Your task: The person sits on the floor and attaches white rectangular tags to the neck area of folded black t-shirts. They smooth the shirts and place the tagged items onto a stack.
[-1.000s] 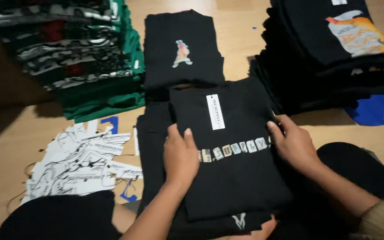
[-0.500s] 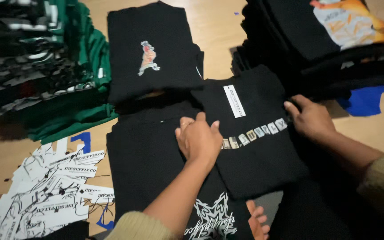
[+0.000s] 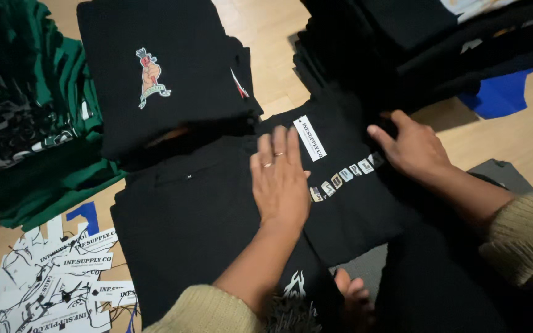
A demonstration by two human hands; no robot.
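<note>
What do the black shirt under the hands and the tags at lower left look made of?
Black shirt: soft matte knit, likely cotton; it lies limp and folds flat under the left hand and right hand. Tags: stiff white printed card, apparently paper, flat-edged.

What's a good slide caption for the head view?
Both hands, left and right, press flat on a folded black shirt.

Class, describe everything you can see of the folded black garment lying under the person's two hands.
The folded black garment looks like soft cotton cloth, folded into a rough rectangle and lying flat, slightly askew, on top of other black clothes. A row of small pale printed squares runs across its front, and a white rectangular tag sits near its upper edge. The left hand rests flat on its left part; the right hand presses its upper right edge.
</note>
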